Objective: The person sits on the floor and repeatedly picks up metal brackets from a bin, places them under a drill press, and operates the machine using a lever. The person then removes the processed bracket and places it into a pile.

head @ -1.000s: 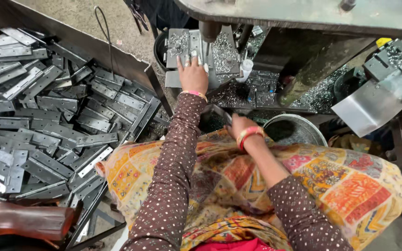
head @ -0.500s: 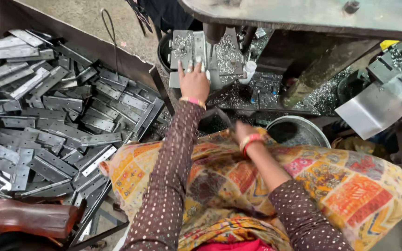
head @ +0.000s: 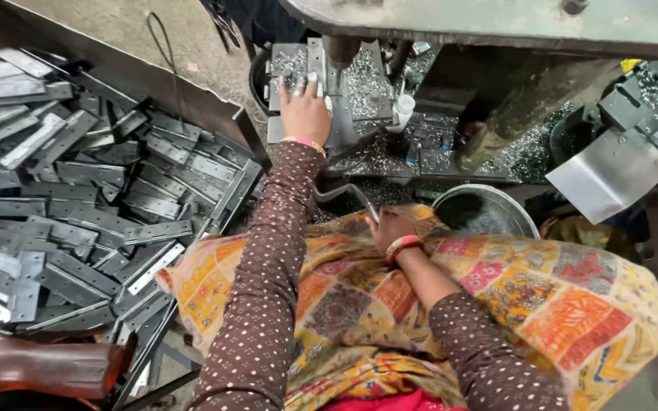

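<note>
My left hand (head: 305,113) lies flat on the grey metal fixture (head: 291,72) of a drilling machine, fingers stretched forward beside the vertical spindle (head: 342,52). Silver swarf (head: 367,84) covers the machine table around it. My right hand (head: 390,227) rests on the patterned yellow-orange cloth (head: 573,304) over my lap. Its fingers curl at the end of a bent dark metal bar (head: 340,190); whether they grip it is unclear. Both arms wear brown dotted sleeves and wrist bangles.
A large pile of flat grey metal strips with holes (head: 78,198) fills a bin on the left. A round steel bowl (head: 485,209) sits just beyond my right hand. A shiny sheet-metal chute (head: 607,179) stands at right. A brown wooden piece (head: 39,365) lies lower left.
My right hand has dropped slightly toward my lap, near the bent bar. My left hand stays on the fixture, with fingers reaching a little further forward.
</note>
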